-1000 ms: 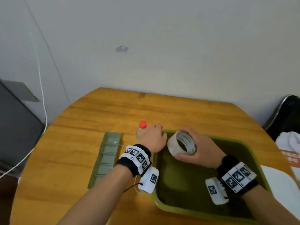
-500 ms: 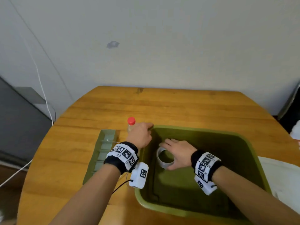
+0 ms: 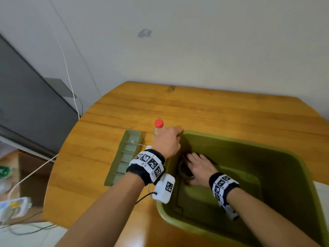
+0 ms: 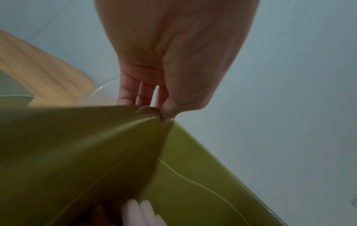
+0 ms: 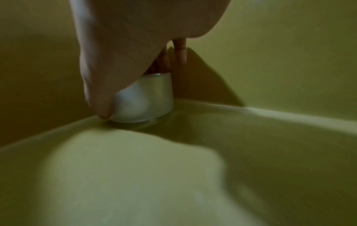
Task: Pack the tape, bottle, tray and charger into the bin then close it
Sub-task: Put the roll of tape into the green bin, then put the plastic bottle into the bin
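An olive green bin (image 3: 231, 141) stands on the wooden table. My left hand (image 3: 175, 135) pinches its far left corner rim; the left wrist view shows the left hand (image 4: 152, 109) with thumb and fingers on the bin (image 4: 77, 137). My right hand (image 3: 195, 166) reaches into that corner and holds the tape (image 3: 183, 172) flat on the floor. In the right wrist view my right hand (image 5: 142, 88) wraps the whitish tape (image 5: 146, 104). A clear bottle (image 3: 158, 128) with a red cap stands just behind my left hand. The grey-green compartment tray (image 3: 128, 155) lies left of the bin, a thin white cable (image 3: 140, 144) over it.
The table (image 3: 213, 107) meets a pale wall at the back. A dark cabinet (image 3: 26, 104) stands off the left edge, with a white cord (image 3: 67, 68) down the wall. A flat white sheet (image 3: 322, 189) lies right of the bin. Clutter sits on the floor at lower left.
My right hand carried the tape from above the bin's rim down to the floor in the far left corner. My left hand stayed at that corner's rim.
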Tool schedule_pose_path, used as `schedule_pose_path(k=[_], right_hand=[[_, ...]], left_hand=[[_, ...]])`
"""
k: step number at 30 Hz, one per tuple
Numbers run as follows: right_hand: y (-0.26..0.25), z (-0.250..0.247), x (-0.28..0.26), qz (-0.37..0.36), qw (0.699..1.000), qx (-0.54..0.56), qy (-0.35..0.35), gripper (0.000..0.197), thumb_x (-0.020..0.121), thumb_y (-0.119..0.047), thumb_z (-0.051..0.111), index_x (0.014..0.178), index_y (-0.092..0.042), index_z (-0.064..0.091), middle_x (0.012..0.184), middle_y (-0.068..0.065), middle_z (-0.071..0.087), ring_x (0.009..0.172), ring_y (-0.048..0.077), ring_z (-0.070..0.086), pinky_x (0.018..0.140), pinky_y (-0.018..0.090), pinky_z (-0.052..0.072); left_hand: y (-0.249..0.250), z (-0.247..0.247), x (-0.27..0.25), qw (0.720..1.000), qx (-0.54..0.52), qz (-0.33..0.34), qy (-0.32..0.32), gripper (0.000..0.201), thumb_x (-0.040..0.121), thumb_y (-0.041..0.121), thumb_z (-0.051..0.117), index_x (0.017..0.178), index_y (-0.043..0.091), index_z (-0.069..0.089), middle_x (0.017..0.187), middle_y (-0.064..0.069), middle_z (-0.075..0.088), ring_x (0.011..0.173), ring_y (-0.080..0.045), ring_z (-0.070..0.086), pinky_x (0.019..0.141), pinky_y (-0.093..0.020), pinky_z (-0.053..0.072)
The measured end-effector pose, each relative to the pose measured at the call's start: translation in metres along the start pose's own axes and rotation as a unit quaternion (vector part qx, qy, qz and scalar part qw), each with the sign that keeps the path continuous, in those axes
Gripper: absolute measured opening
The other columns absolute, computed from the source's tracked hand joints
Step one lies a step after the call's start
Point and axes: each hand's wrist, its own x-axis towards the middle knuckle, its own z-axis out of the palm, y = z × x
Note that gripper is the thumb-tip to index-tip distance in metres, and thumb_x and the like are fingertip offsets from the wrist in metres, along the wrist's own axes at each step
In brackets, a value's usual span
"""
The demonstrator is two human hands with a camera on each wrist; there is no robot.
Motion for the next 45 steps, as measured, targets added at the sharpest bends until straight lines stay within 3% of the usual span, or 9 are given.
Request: schedule_pose_path(k=[4,7,13,17,21,27,32,37,45], right_hand=[[0.001,-0.009,-0.005,0.002,1.000,0.030,0.005,0.094,0.079,-0.066,0.055,0.149,-0.004,0.043,0.148,0.013,0.040,0.131,0.032,0.041,0.106,0.046,0.040],[0.008,-0.033,-0.014,-0.027,0.977,0.116,0.176,0.047,0.085,-0.053,0.056,0.102,-0.014,0.075,0.096,0.005,0.070,0.081,0.024,0.067,0.069,0.039,0.058],[0.026,-0.157,-0.016,0.003,0.887,0.157,0.435,0.037,0.091,-0.024,0.058,0.056,-0.021,0.045,0.050,-0.004,0.045,0.042,0.017,0.035,0.038,0.027,0.030],[0.008,-0.225,0.024,0.054,0.951,0.168,0.254,0.022,0.092,-0.043,0.058,0.103,-0.025,0.065,0.092,-0.009,0.067,0.074,0.014,0.057,0.062,0.029,0.041],[-0.019,-0.242,0.088,0.050,0.993,0.089,0.057,0.077,0.079,-0.068,0.063,0.143,-0.030,0.047,0.132,-0.001,0.064,0.111,0.024,0.063,0.083,0.035,0.051],[-0.039,-0.184,0.184,0.117,0.973,-0.011,-0.200,0.081,0.043,-0.070,0.085,0.100,-0.014,0.072,0.095,0.007,0.074,0.075,0.030,0.067,0.073,0.039,0.057],[-0.030,-0.181,0.196,0.112,0.973,0.008,-0.200,0.036,0.076,-0.012,0.076,0.058,-0.017,0.045,0.062,0.008,0.046,0.054,0.024,0.042,0.054,0.027,0.040],[-0.041,-0.210,0.155,0.114,0.979,-0.012,-0.169,0.065,0.072,-0.028,0.086,0.129,-0.003,0.066,0.125,0.015,0.069,0.115,0.032,0.067,0.088,0.046,0.058],[-0.035,-0.271,0.096,0.103,0.988,0.050,-0.101,0.064,0.070,-0.039,0.084,0.130,-0.022,0.068,0.114,-0.002,0.073,0.094,0.019,0.067,0.080,0.037,0.060]], left_hand=[[-0.002,0.002,0.001,1.000,-0.015,-0.001,-0.010,0.033,0.096,0.007,0.048,0.126,0.010,0.061,0.102,-0.011,0.068,0.090,-0.029,0.065,0.083,-0.044,0.057],[-0.009,0.003,0.001,0.997,-0.075,0.007,-0.032,0.037,0.099,0.008,0.047,0.135,0.011,0.055,0.112,-0.012,0.067,0.097,-0.029,0.064,0.090,-0.044,0.054],[-0.038,-0.004,-0.020,0.983,-0.171,0.042,-0.060,0.048,0.101,0.018,0.051,0.148,0.019,0.045,0.143,-0.001,0.056,0.113,-0.018,0.063,0.103,-0.034,0.047],[-0.054,-0.007,-0.040,0.980,-0.179,0.029,-0.087,0.046,0.099,0.035,0.054,0.141,0.016,0.053,0.130,0.000,0.065,0.105,-0.014,0.064,0.096,-0.031,0.050],[-0.060,0.004,-0.048,0.963,-0.208,0.004,-0.169,0.047,0.098,0.048,0.046,0.108,0.005,0.062,0.104,-0.014,0.068,0.088,-0.023,0.062,0.089,-0.044,0.050],[-0.068,0.015,-0.048,0.961,-0.219,-0.023,-0.167,0.029,0.097,0.035,0.045,0.077,0.016,0.054,0.084,-0.007,0.060,0.079,-0.022,0.053,0.079,-0.040,0.049],[-0.070,0.008,-0.047,0.958,-0.225,-0.017,-0.178,0.035,0.098,0.031,0.047,0.065,0.018,0.047,0.069,-0.004,0.052,0.062,-0.017,0.047,0.065,-0.031,0.040],[-0.071,-0.002,-0.042,0.951,-0.222,-0.006,-0.213,0.026,0.097,0.025,0.047,0.076,0.012,0.053,0.067,-0.003,0.052,0.054,-0.016,0.049,0.060,-0.031,0.047],[-0.073,-0.009,-0.037,0.932,-0.259,0.004,-0.256,0.032,0.097,0.047,0.051,0.077,0.023,0.060,0.068,0.000,0.052,0.055,-0.013,0.055,0.052,-0.025,0.051]])
